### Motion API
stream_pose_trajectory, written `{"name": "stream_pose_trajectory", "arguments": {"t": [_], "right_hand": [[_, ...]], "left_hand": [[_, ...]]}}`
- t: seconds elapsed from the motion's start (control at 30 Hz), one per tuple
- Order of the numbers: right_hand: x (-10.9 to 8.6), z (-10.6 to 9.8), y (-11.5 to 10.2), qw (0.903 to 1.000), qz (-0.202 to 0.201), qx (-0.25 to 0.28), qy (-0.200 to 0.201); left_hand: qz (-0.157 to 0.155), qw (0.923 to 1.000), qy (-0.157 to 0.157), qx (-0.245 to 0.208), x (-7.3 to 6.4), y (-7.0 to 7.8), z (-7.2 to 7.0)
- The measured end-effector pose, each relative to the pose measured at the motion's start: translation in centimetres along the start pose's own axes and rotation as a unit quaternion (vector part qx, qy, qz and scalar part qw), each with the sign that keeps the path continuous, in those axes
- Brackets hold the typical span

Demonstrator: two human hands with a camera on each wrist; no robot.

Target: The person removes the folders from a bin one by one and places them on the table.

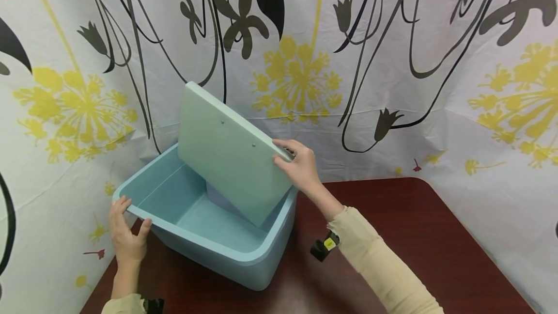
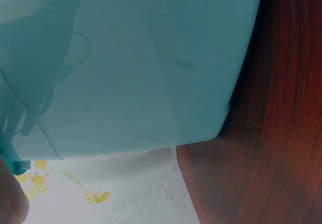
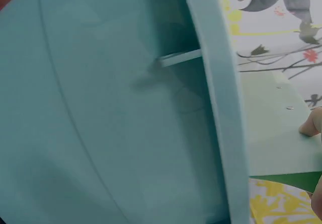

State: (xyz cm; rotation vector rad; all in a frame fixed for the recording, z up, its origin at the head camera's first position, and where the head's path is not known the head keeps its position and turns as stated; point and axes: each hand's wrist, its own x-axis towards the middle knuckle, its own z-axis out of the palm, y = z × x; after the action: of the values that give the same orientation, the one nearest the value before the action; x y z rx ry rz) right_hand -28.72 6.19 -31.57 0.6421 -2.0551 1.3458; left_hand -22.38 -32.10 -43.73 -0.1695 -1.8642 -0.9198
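Observation:
A light blue plastic tub (image 1: 244, 256) stands on the table. My left hand (image 1: 126, 234) grips its rim at the near left corner; in the left wrist view only a fingertip (image 2: 12, 199) shows beside the tub wall (image 2: 126, 73). Slanting above the tub, partly inside it, is a pale green binder (image 1: 231, 154) with two small metal rivets on its face. My right hand (image 1: 301, 166) pinches the binder's right end, thumb on the face and fingers over the edge. Under the binder, a bluish-lavender thing (image 1: 218, 197) shows inside the tub, mostly hidden.
The dark red-brown table (image 1: 383, 236) extends to the right of the tub. Behind and to both sides hangs a white cloth (image 1: 301, 13) printed with flowers, close to the tub's far left side. A wrist camera (image 1: 322, 248) hangs below my right sleeve.

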Motion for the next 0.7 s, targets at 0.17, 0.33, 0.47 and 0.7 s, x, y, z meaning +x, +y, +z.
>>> {"name": "stream_pose_trajectory", "arguments": {"t": [0.17,0.33,0.47,0.7], "right_hand": [[-0.1,-0.9,-0.4,0.999,0.014,0.024,0.035],[-0.5,-2.1,-2.7,0.9969,0.01,0.043,0.066],[-0.7,-3.1,-4.2,0.9941,0.008,0.064,0.087],[-0.8,-3.8,-3.0,0.9862,0.009,0.105,0.127]], "left_hand": [[-0.002,1.0,-0.002,-0.005,0.0,0.1,-0.1],[-0.009,0.9999,-0.009,0.003,0.1,0.1,-0.2],[-0.011,0.9999,-0.011,0.006,0.0,0.2,-0.2],[-0.01,0.9999,-0.008,-0.003,0.0,0.2,-0.1]]}}
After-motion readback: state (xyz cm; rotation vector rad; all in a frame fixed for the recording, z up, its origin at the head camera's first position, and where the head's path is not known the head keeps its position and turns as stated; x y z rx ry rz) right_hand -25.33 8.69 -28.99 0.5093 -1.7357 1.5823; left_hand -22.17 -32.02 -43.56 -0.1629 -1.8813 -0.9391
